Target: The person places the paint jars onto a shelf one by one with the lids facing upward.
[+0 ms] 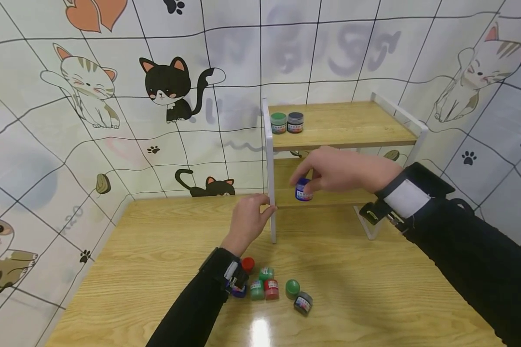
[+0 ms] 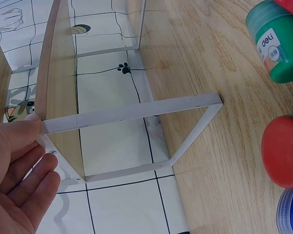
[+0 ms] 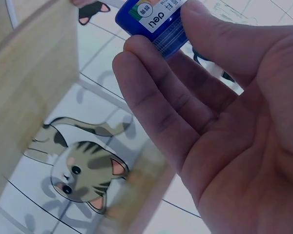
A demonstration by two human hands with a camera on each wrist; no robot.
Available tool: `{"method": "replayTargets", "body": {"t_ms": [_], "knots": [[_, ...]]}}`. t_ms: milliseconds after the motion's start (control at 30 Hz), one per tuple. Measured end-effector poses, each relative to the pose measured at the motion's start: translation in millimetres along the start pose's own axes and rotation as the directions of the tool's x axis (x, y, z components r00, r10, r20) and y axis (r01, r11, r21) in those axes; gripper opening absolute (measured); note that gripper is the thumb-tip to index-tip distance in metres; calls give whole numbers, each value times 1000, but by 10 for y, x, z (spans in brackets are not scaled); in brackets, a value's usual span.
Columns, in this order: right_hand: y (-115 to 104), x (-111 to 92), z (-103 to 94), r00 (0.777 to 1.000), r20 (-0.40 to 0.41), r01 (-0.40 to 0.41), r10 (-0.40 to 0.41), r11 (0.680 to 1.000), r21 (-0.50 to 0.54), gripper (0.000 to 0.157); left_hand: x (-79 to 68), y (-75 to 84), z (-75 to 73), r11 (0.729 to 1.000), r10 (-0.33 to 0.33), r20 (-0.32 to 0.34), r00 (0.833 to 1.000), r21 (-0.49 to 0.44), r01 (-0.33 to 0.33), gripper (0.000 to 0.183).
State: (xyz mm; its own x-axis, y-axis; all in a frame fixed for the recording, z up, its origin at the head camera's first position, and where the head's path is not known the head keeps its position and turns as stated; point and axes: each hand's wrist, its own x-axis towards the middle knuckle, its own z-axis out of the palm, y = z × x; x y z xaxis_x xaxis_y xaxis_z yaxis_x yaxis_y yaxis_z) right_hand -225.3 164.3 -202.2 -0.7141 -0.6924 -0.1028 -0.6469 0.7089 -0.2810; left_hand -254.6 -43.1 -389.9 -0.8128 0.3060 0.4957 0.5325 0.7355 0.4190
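Observation:
My right hand (image 1: 343, 168) holds a small blue paint jar (image 1: 304, 191) between thumb and fingers, just in front of the lower board (image 1: 282, 168) of a two-tier shelf. In the right wrist view the jar (image 3: 158, 22) shows a white deli label, and its lid side lies against the fingertips. My left hand (image 1: 248, 219) pinches the shelf's white left post (image 1: 269, 168) at the height of the lower board. On the upper board (image 1: 343, 123), a green jar (image 1: 279, 123) and a dark grey jar (image 1: 295, 122) stand side by side at the left end.
Several more jars are on the wooden table (image 1: 169, 241), including a red-lidded one (image 1: 248, 264), a red one (image 1: 271, 290), a green one (image 1: 293, 288) and a tipped dark grey one (image 1: 303, 303). A blue jar (image 1: 239, 292) is partly behind the left wrist. Cat-print tiled wall covering (image 1: 239, 58) stands behind.

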Motion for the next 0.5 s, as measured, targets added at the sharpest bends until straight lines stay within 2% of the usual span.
{"method": "replayTargets", "body": {"t_ms": [233,500], "knots": [[-41,-6,-217,999,-31,-33,32,999,-42,26,0,-3,-1,1000,-4,8,1000,-6,4,17],[-98,-72,-465,997,-77,-32,25,995,-98,27,-5,-14,7,1000,13,-8,1000,17,-12,17]]}}
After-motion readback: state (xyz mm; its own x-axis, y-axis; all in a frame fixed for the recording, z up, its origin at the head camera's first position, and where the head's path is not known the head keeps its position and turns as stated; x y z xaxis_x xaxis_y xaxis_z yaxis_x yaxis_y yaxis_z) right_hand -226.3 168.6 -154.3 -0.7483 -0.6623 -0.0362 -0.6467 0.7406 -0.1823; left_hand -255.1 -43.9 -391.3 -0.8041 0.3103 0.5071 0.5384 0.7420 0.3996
